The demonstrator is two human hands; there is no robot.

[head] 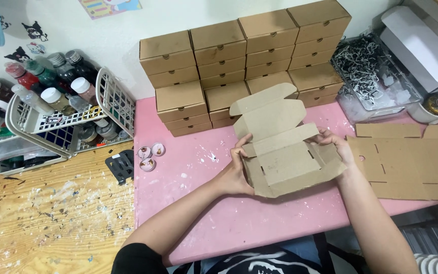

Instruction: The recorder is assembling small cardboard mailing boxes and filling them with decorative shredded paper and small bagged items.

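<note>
A half-folded cardboard box blank [287,162] is being gripped at its side walls by the left hand [239,170] and right hand [334,144], fingers curled, on the pink table [204,213].

I see a pink table [219,213], speckled with white paint, filling the frame's centre and right. At its back edge: stacked closed brown cardboard boxes [239,66]. Right side: flat unfolded box blanks [406,162]. Upper right: a clear tub of shredded paper [371,76]. Left of centre: three small round pink tins [149,155]. A half-folded cardboard box [287,162] rests mid-table. Lower left: paint-splattered wooden surface [51,218], bearing a white basket of bottles [62,111].
</note>
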